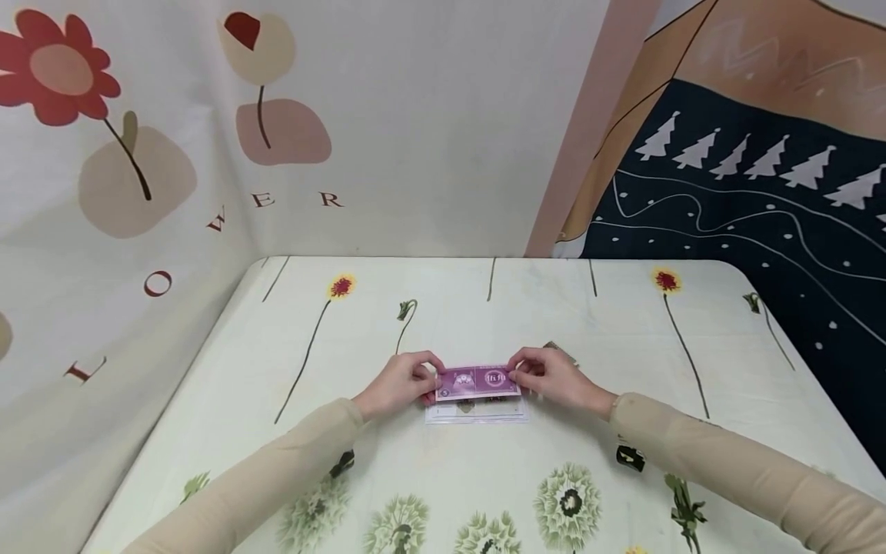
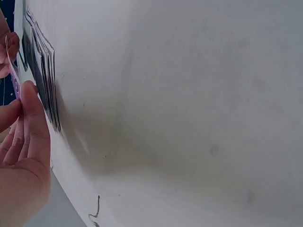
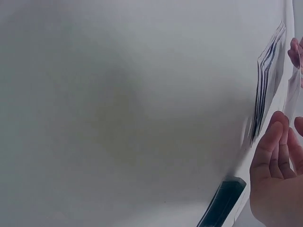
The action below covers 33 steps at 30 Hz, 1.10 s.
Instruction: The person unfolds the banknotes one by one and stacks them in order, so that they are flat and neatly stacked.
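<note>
A purple play banknote with white print is stretched between my two hands above the table. My left hand pinches its left end between thumb and fingers. At the right end, my right hand pinches it the same way. Below the note lies a clear plastic sleeve, partly covered by it. Both wrist views show a stack of several thin sheets close under the hands, edges slightly spread; their printed faces cannot be made out.
A dark flat object lies near my right hand; in the head view that hand partly hides it. The table has a flower-printed cloth. Printed fabric hangs behind the table and on the left, with a dark tree-patterned one at right.
</note>
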Available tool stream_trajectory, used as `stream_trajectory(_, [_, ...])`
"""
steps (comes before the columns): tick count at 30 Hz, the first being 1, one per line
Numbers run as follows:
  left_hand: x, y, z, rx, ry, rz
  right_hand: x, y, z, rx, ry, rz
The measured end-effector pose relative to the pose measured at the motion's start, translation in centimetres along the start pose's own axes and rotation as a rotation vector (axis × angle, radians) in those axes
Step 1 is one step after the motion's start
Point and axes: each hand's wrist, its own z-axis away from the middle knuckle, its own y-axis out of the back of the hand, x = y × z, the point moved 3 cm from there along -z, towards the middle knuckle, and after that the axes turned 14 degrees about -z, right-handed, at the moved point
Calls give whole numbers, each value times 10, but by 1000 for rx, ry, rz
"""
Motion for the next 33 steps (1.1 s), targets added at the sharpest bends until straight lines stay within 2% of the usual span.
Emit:
stream_trajectory(10, [3,-6,2,-83,-35,-78,5,-2,0,-47,36,106])
stream_trajectory(14, [2,-7,2,-108,-38,-78,7,-3,-1,-71,31,106])
stream_trajectory(27, [-1,-6,-1,-146,6,-59,8,-9,-3,-74,-9,127])
stream_trajectory(33, [-1,-5,-2,-151,18,-45,11,-8,-4,-67,23,164])
